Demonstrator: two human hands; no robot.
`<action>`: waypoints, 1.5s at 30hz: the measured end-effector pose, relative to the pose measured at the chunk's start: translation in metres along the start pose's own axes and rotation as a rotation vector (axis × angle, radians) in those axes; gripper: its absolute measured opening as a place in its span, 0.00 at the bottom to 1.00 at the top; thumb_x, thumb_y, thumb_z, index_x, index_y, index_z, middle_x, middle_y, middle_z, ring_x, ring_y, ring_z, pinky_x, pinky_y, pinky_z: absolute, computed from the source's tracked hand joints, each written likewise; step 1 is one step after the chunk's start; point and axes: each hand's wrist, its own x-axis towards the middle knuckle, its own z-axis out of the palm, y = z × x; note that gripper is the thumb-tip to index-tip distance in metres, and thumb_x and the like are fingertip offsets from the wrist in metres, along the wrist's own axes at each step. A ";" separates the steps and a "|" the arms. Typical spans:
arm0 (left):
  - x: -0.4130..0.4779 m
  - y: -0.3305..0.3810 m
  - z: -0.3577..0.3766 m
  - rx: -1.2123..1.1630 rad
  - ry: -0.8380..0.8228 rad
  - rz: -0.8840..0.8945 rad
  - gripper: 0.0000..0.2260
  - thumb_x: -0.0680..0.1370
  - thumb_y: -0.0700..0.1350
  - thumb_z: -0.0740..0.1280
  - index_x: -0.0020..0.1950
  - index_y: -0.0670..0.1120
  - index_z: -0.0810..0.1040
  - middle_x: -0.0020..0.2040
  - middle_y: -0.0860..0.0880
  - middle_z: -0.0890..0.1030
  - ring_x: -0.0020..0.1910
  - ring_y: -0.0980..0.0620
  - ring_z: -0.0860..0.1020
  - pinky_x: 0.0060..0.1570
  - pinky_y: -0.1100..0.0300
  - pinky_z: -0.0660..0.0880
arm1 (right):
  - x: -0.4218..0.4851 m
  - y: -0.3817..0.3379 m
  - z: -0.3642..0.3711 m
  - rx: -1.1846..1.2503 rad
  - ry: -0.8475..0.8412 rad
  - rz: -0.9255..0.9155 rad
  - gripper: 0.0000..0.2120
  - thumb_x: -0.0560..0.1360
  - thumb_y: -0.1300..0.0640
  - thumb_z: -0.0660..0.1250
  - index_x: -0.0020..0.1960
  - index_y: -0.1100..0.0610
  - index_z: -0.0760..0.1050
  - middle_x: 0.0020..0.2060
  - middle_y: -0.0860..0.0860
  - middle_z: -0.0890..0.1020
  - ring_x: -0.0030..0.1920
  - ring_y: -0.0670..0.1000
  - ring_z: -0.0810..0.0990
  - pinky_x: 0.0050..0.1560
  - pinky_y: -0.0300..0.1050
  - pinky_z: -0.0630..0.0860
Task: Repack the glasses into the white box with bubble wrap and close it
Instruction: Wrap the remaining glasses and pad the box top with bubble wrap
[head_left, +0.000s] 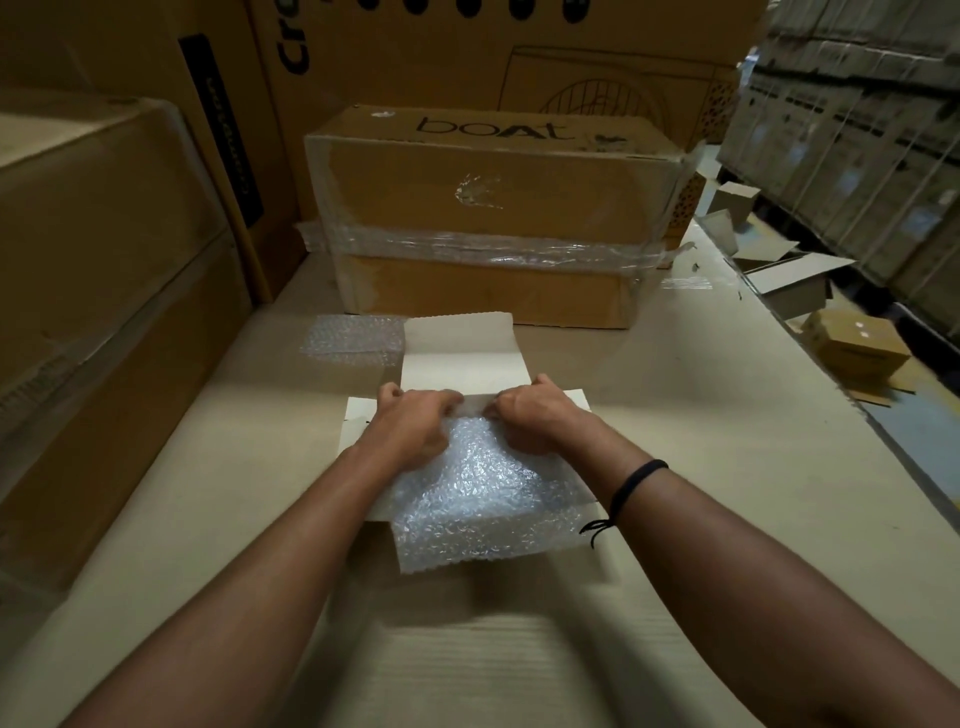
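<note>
A white box (358, 421) lies open on the cardboard work surface, its lid flap (462, 348) standing up at the far side. A sheet of bubble wrap (483, 499) fills the box and hangs over its near edge. My left hand (415, 421) and my right hand (530, 421) rest side by side on the far end of the wrap, fingers curled down and pinching it by the lid hinge. The glasses are hidden; I cannot tell whether they lie under the wrap.
A second piece of bubble wrap (353, 340) lies left of the lid. A taped brown "boAt" carton (488, 208) stands just behind. Tall cartons (104, 291) wall the left side. The surface's edge drops off at the right, with loose boxes (857, 343) on the floor.
</note>
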 end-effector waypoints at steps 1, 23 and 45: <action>-0.001 0.000 0.001 -0.019 0.012 0.011 0.21 0.79 0.39 0.57 0.70 0.55 0.70 0.64 0.52 0.78 0.63 0.51 0.72 0.62 0.52 0.55 | -0.001 -0.001 -0.002 -0.011 -0.013 0.003 0.17 0.79 0.57 0.52 0.62 0.52 0.74 0.56 0.50 0.81 0.55 0.51 0.79 0.62 0.52 0.65; -0.004 -0.005 0.000 0.228 0.112 -0.001 0.23 0.75 0.51 0.49 0.61 0.53 0.79 0.53 0.52 0.83 0.50 0.54 0.79 0.58 0.51 0.57 | -0.023 0.006 -0.019 0.007 -0.078 0.159 0.12 0.80 0.59 0.57 0.60 0.56 0.75 0.52 0.53 0.81 0.53 0.54 0.79 0.54 0.48 0.73; -0.016 -0.015 -0.012 0.192 0.034 0.070 0.16 0.79 0.44 0.57 0.65 0.51 0.76 0.63 0.53 0.78 0.61 0.56 0.75 0.74 0.43 0.48 | 0.011 -0.004 -0.015 0.262 -0.197 0.057 0.25 0.77 0.66 0.53 0.69 0.51 0.72 0.62 0.55 0.78 0.59 0.57 0.77 0.59 0.47 0.73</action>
